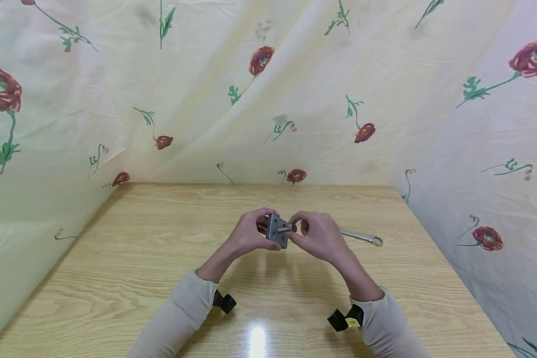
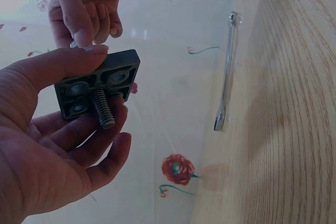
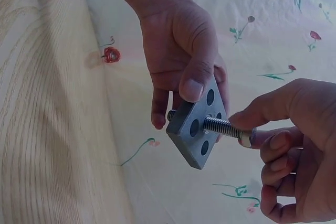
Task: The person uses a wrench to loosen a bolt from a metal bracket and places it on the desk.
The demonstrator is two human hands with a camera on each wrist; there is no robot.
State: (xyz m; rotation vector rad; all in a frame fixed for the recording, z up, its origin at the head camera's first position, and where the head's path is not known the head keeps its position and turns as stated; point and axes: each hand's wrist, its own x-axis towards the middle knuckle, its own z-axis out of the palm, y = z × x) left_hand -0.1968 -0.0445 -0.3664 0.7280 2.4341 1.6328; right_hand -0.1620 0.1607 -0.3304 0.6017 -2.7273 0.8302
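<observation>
My left hand [image 1: 249, 233] holds a square grey plate [image 3: 195, 124] by its edges, thumb on one side and fingers on the other. The plate has a round hole near each corner; its back, in the left wrist view, is ribbed. A threaded bolt [image 3: 223, 127] passes through the plate's middle, with its threaded end [image 2: 103, 109] sticking out behind, close to my left fingers. My right hand [image 1: 317, 233] pinches the bolt at its head [image 3: 247, 137] between thumb and index finger, the other fingers curled. Both hands are raised above the table.
A silver wrench [image 1: 362, 236] lies on the wooden table [image 1: 161, 223], behind and to the right of my right hand, which partly covers it in the head view. Flower-patterned cloth [image 1: 197, 99] rises behind the table and along both sides.
</observation>
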